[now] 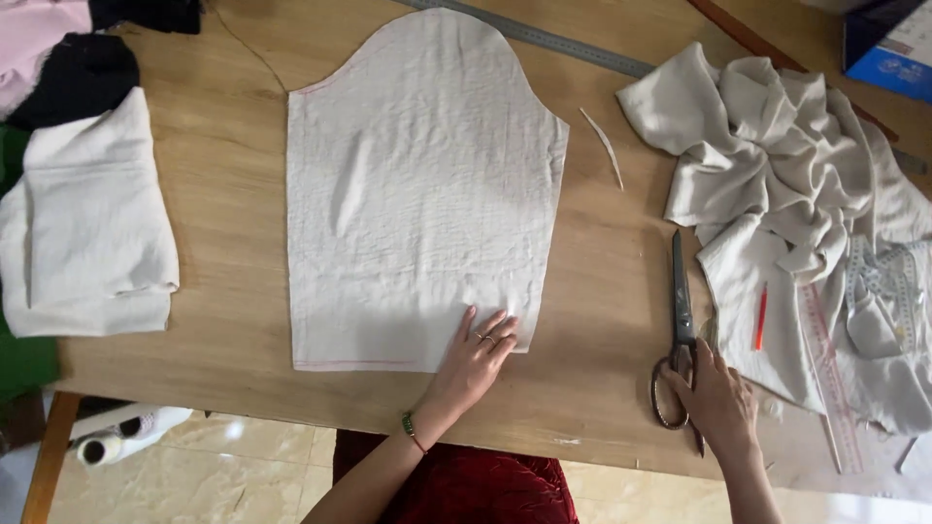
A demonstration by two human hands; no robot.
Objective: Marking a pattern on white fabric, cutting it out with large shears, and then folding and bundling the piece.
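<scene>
A cut piece of pale cream fabric, the sleeve panel (422,194), lies flat in the middle of a wooden table (233,320), its rounded cap pointing away from the person and its straight hem toward them. It looks thin, soft and light, with fine wrinkles all over; it would likely fold or slide at a slight tug, so it is best pressed flat with a palm or lifted by two corners at once. Faint pink chalk lines trace the bottom hem and the upper left curve. The left hand (476,354) rests on the panel's lower right corner, fingers spread and flat, holding nothing. The right hand (723,398) lies over the loop handles of dark metal scissors (680,311), whose blades are closed and point away; the fingers curl at the loops, though whether they pass through cannot be told. To the right sits a crumpled heap of the same cloth (777,165), with a red chalk pencil (760,317) and a clear ruler (830,374) on it. A thin offcut (604,146) lies just beside the panel, a long metal ruler (553,41) beyond it, and folded cloth (87,233) well apart at the left.
</scene>
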